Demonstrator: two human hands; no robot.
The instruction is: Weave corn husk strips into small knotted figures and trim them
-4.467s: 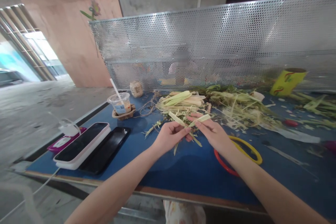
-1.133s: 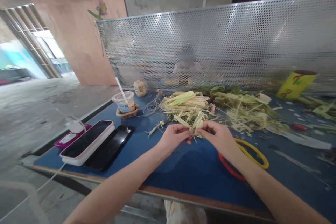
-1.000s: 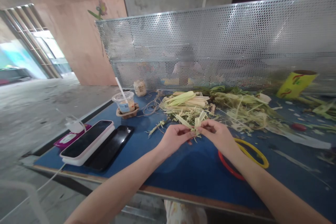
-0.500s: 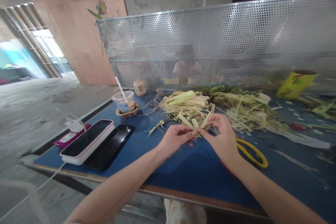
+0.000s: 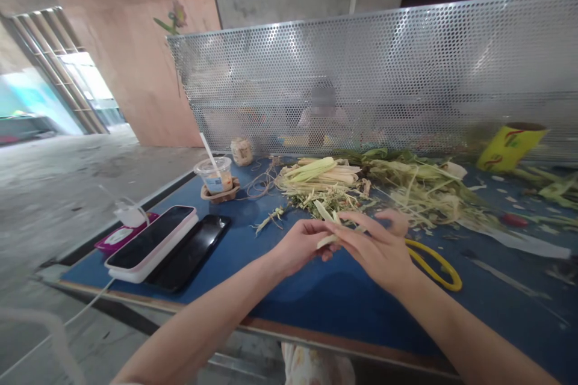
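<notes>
Over the blue table (image 5: 316, 301), my two hands meet on a few pale green leaf strips (image 5: 326, 214). My left hand (image 5: 301, 245) is closed, pinching the strips at their lower end. My right hand (image 5: 378, 246) lies across them from the right, fingers curled around the strips, thumb raised behind. Just beyond my hands lies a pile of cut strips and leaf scraps (image 5: 323, 183). The lower ends of the strips are hidden by my fingers.
At the left lie a white power bank (image 5: 151, 243), a black phone (image 5: 189, 252) and a plastic cup with a straw (image 5: 215, 175). Yellow and red rings (image 5: 436, 261) lie right of my hands. A perforated metal screen (image 5: 383, 72) backs the table; a person sits behind it.
My hands have come together and folded the spread strips into a tight bundle. My right hand has turned over and now covers the strips from the right. The camera shifted slightly.
</notes>
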